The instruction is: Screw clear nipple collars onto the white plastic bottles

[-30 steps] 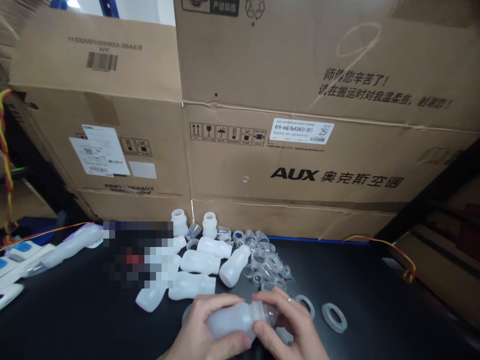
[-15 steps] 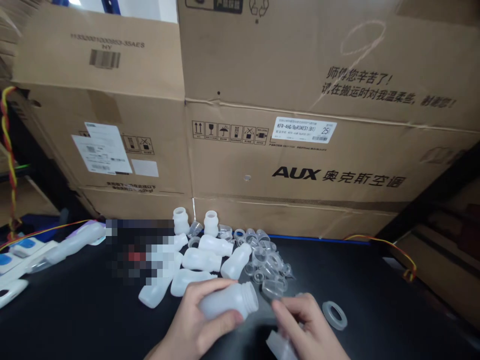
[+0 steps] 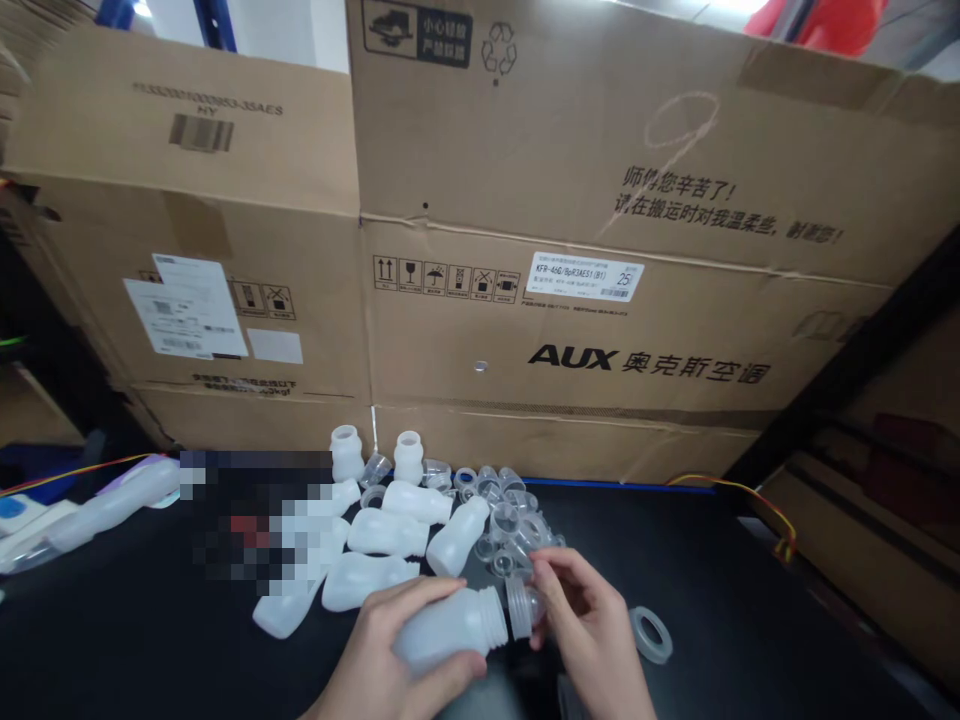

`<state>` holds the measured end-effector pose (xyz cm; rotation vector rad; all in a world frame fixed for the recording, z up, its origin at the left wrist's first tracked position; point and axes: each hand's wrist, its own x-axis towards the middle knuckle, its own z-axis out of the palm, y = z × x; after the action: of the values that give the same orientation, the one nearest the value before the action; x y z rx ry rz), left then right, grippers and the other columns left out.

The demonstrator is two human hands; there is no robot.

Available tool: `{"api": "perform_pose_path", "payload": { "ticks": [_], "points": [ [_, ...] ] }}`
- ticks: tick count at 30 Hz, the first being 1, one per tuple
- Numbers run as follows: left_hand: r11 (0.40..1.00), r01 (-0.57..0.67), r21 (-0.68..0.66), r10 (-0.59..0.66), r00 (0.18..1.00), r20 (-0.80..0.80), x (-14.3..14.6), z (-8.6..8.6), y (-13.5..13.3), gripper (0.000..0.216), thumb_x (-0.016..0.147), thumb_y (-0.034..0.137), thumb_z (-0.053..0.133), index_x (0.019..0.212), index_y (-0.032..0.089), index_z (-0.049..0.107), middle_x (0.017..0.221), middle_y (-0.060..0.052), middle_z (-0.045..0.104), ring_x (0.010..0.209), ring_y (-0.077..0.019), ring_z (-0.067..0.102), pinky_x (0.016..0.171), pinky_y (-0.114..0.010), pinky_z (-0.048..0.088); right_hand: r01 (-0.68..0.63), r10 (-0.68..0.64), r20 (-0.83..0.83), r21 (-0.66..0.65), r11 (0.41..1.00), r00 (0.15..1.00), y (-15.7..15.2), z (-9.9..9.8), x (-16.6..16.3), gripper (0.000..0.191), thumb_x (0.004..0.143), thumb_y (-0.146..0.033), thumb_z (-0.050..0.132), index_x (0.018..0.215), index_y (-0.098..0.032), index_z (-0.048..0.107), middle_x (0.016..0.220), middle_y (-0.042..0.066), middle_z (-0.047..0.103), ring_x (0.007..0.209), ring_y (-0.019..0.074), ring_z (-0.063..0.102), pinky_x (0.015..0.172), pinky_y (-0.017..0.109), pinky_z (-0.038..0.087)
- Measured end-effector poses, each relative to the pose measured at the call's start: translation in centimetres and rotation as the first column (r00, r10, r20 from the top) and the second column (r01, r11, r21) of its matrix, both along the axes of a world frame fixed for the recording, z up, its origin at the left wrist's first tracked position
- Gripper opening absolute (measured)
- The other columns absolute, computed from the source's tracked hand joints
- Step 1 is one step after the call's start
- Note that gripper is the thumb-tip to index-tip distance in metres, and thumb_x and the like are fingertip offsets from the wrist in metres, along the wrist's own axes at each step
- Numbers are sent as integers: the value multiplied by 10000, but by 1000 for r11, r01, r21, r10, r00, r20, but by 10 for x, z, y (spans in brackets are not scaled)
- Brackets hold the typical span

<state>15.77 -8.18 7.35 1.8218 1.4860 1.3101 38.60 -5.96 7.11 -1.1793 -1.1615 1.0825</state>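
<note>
My left hand (image 3: 416,650) is wrapped round a translucent white plastic bottle (image 3: 450,625), tilted on its side with its open threaded neck to the right. My right hand (image 3: 585,620) pinches a clear ribbed screw ring (image 3: 517,606) with a rounded clear part at its centre. The ring faces the bottle's mouth, with a small gap between them. Fingers hide the ring's right side. Just beyond my hands lie several similar white bottles (image 3: 386,533), beside a pile of clear rings and caps (image 3: 517,520). A loose translucent ring (image 3: 651,635) lies right of my right hand.
A large cardboard box wall (image 3: 450,330) stands along the back of the black table (image 3: 735,600). Two short white containers (image 3: 409,460) stand upright against it. A plastic-wrapped item (image 3: 112,510) lies at the left. Thin wire (image 3: 739,482) runs at the right back.
My right hand has risen and brought the clear ring up to the bottle's mouth. The clear piece seen below my right hand earlier is mostly out of sight. The view has shifted slightly.
</note>
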Motion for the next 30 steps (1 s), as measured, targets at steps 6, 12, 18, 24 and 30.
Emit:
{"api": "perform_pose_path", "payload": {
  "ticks": [6,12,18,24,30],
  "points": [
    [1000,22,-22,-21,999,39,4,-6,-3,486,599,488,976,1049,351,856,1046,-21,858,989,-276,802,964,-310,645,-206,188,122,164,965,975,-5,13,3,392,961,-580,705,975,-201,807,896,83,738,807,214,707,702,276,592],
    [976,75,-205,-17,962,271,6,11,-7,429,630,453,939,1020,296,857,1045,-41,823,989,-272,778,895,-306,634,-480,438,218,213,851,872,-10,18,19,305,998,-425,719,1283,-321,743,1276,118,668,1192,271,689,1018,400,592],
    [919,212,-332,-51,899,434,4,14,-5,451,653,502,922,1005,231,844,1018,-53,833,927,-271,786,846,-327,647,-433,293,439,263,862,850,-12,7,25,325,974,-440,754,1280,-329,749,1352,133,715,1248,303,703,1045,403,597],
    [999,19,-39,-16,998,62,8,-2,-10,500,620,442,974,1093,339,850,1082,-29,858,1007,-300,799,950,-343,639,-383,206,470,318,867,858,-12,17,16,392,953,-532,752,1280,-317,753,1120,91,751,965,232,752,832,284,641],
    [937,69,343,-1,981,-193,7,3,-7,469,772,440,919,1192,254,824,1022,-66,870,864,-271,836,793,-306,661,-335,165,460,316,888,872,-15,16,12,357,970,-503,738,1265,-302,743,1126,85,750,919,216,749,841,271,628]
  ]
}}
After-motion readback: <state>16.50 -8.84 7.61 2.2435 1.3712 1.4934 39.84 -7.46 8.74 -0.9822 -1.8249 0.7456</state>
